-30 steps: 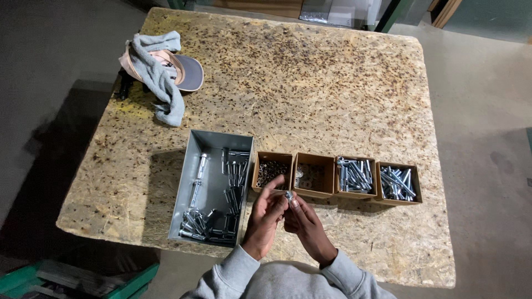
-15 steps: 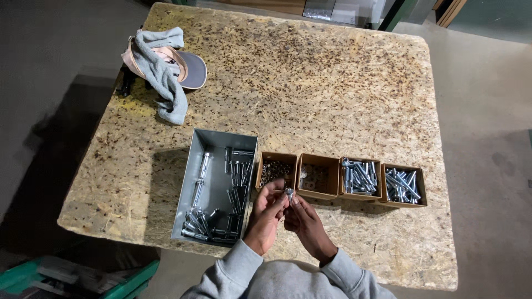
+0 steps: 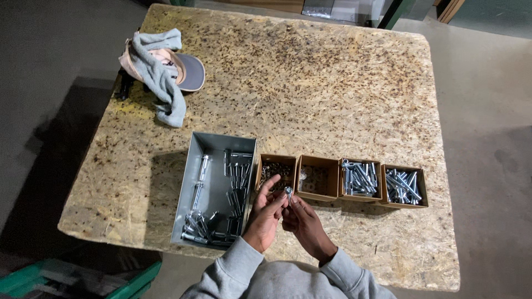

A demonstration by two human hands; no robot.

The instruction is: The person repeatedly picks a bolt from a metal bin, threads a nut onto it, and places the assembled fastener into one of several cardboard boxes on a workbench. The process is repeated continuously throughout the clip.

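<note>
Lighting was pretty dim overall, with the chipboard table (image 3: 310, 94) lit warm from above. A hard dark shadow fell off its left edge onto the floor. The bolts in the grey metal tray (image 3: 213, 188) caught small glints. Edges bent a bit, wide-angle style; focus was decent.

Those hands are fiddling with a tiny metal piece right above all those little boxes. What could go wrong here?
The small metal piece is pinched only by fingertips of the left hand and right hand, so it might slip and drop into the wrong cardboard box or roll off the table. The hands also work close to the grey metal tray of bolts; a bumped wrist could perhaps nudge it toward the near edge.
</note>
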